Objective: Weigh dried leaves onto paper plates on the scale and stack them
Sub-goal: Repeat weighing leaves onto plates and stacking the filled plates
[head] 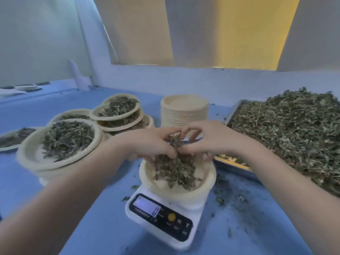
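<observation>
Plates of leaves (62, 142) already sit stacked at your left; your left hand (150, 142) and right hand (204, 138) pinch one clump of leaves (174, 162) over the scale plate (207, 184), tray (287, 133) still heaped.

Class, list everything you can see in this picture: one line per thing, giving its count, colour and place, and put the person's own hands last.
scale: one, white with black panel, front centre of table.
plate on scale: one, cream, holding leaves.
clump of dried leaves: one, grey-green, between both hands above that plate.
filled plates: several, cream, stacked at left.
empty plate stack: one, cream, behind the hands.
tray of leaves: one, metal, heaped, at right.
table: one, blue, littered with leaf crumbs.
left hand: one, gripping the clump.
right hand: one, gripping the clump.
</observation>
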A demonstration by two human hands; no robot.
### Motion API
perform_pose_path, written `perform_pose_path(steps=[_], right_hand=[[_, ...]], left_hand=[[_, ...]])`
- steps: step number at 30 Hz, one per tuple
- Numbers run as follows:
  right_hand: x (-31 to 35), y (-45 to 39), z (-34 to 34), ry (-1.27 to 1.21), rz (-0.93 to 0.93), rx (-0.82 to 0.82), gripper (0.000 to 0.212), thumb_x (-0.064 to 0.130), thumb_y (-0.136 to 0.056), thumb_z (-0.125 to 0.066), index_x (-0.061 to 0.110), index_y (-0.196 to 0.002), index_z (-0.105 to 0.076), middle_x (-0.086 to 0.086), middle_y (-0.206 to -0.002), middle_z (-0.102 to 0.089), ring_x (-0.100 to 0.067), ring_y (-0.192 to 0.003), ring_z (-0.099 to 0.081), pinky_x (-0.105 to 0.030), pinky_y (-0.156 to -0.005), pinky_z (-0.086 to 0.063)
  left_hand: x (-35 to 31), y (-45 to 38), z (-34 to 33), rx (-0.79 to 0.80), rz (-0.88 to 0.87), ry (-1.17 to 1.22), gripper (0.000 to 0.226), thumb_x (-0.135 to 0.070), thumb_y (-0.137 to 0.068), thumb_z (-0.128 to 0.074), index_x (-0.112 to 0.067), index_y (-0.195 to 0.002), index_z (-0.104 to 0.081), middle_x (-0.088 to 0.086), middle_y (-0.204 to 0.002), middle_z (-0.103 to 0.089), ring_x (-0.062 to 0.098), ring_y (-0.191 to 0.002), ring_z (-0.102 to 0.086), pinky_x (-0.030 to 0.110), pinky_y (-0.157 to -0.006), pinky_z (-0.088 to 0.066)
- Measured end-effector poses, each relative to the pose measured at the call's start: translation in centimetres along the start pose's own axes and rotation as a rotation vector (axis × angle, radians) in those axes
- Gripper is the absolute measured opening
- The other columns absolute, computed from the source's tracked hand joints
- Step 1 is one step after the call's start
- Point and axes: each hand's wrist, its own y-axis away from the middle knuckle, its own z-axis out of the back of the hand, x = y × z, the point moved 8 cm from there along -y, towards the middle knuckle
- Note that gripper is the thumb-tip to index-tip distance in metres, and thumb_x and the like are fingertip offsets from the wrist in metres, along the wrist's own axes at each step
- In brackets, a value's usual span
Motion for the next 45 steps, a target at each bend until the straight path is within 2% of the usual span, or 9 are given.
perform_pose_path(steps=[2, 5, 12, 15, 18, 25, 33, 40, 45], right_hand=[[-0.1, 0.1, 0.2, -0.011, -0.034, -0.009, 0.025, 0.052, -0.073, -0.073, 0.038, -0.092, -0.066, 0.004, -0.103, -0.064, -0.011, -0.063, -0.069, -0.027, -0.053, -0.058], [0.3, 0.2, 1.1, 0.009, -0.038, -0.088, 0.026, 0.064, -0.072, -0.064, 0.043, -0.087, -0.065, 0.015, -0.099, -0.064, -0.012, -0.058, -0.07, -0.018, -0.045, -0.05], [1.1, 0.4, 1.2, 0.03, 0.021, -0.21, 0.026, 0.063, -0.08, -0.058, 0.039, -0.086, -0.067, 0.015, -0.08, -0.068, -0.008, -0.048, -0.064, -0.013, -0.039, -0.041], [1.5, 0.5, 0.9, 0.051, 0.06, -0.242, 0.026, 0.062, -0.082, -0.056, 0.038, -0.08, -0.067, 0.026, -0.061, -0.063, -0.002, -0.037, -0.054, -0.005, -0.039, -0.033], [1.8, 0.4, 0.6, 0.063, 0.087, -0.262, 0.024, 0.057, -0.084, -0.058, 0.036, -0.076, -0.066, 0.024, -0.049, -0.058, 0.001, -0.036, -0.05, -0.004, -0.038, -0.03], [1.2, 0.1, 0.1, 0.135, 0.095, -0.289, 0.023, 0.057, -0.08, -0.06, 0.036, -0.079, -0.069, 0.011, -0.074, -0.067, 0.01, -0.049, -0.052, -0.02, -0.056, -0.041], [1.4, -0.2, -0.9, 0.198, 0.133, -0.191, 0.019, 0.055, -0.077, -0.064, 0.045, -0.092, -0.064, 0.018, -0.093, -0.063, 0.009, -0.075, -0.053, -0.018, -0.067, -0.039], [2.0, -0.1, -0.4, 0.211, 0.142, -0.182, 0.025, 0.055, -0.076, -0.064, 0.044, -0.099, -0.065, 0.016, -0.098, -0.062, 0.009, -0.084, -0.054, -0.01, -0.067, -0.035], [1.8, -0.1, -0.6, 0.275, 0.161, -0.159, 0.03, 0.057, -0.076, -0.065, 0.045, -0.103, -0.062, 0.016, -0.101, -0.061, 0.013, -0.083, -0.051, -0.01, -0.072, -0.037]], left_hand=[[0.6, 0.7, 0.7, -0.015, 0.032, 0.018, 0.073, -0.009, -0.09, -0.056, -0.049, -0.143, -0.025, -0.008, -0.149, -0.032, 0.02, -0.124, -0.05, 0.039, -0.084, -0.056], [0.8, 1.6, 1.9, -0.049, 0.025, 0.116, 0.069, -0.006, -0.091, -0.053, -0.045, -0.143, -0.029, -0.004, -0.145, -0.036, 0.022, -0.108, -0.061, 0.039, -0.077, -0.058], [1.0, 1.3, 3.2, -0.307, -0.095, 0.159, 0.032, -0.01, -0.093, -0.05, -0.027, -0.119, -0.06, 0.002, -0.115, -0.059, 0.013, -0.074, -0.064, 0.025, -0.061, -0.056], [1.4, 1.0, 2.8, -0.369, -0.15, 0.221, 0.03, -0.003, -0.091, -0.049, -0.026, -0.102, -0.065, 0.003, -0.107, -0.064, 0.011, -0.071, -0.061, 0.022, -0.059, -0.055], [1.3, 0.7, 2.7, -0.426, -0.213, 0.255, 0.033, 0.001, -0.089, -0.046, -0.022, -0.1, -0.067, -0.004, -0.093, -0.067, 0.008, -0.069, -0.059, 0.021, -0.056, -0.053], [1.3, 0.3, 2.0, -0.461, -0.276, 0.247, 0.033, -0.001, -0.087, -0.048, -0.028, -0.09, -0.068, -0.013, -0.067, -0.065, 0.005, -0.068, -0.059, 0.024, -0.059, -0.051], [1.5, 0.6, 2.6, -0.561, -0.284, 0.238, 0.037, 0.004, -0.083, -0.045, -0.019, -0.098, -0.069, -0.002, -0.097, -0.071, 0.005, -0.067, -0.056, 0.022, -0.056, -0.044], [1.2, 0.7, 3.0, -0.623, -0.289, 0.213, 0.035, 0.002, -0.083, -0.048, -0.022, -0.096, -0.069, -0.008, -0.089, -0.069, -0.005, -0.052, -0.052, 0.009, -0.049, -0.038], [0.4, 0.5, 2.8, -0.626, -0.302, 0.183, 0.036, 0.0, -0.083, -0.049, -0.028, -0.091, -0.069, -0.008, -0.089, -0.068, 0.005, -0.07, -0.057, 0.022, -0.065, -0.042]])
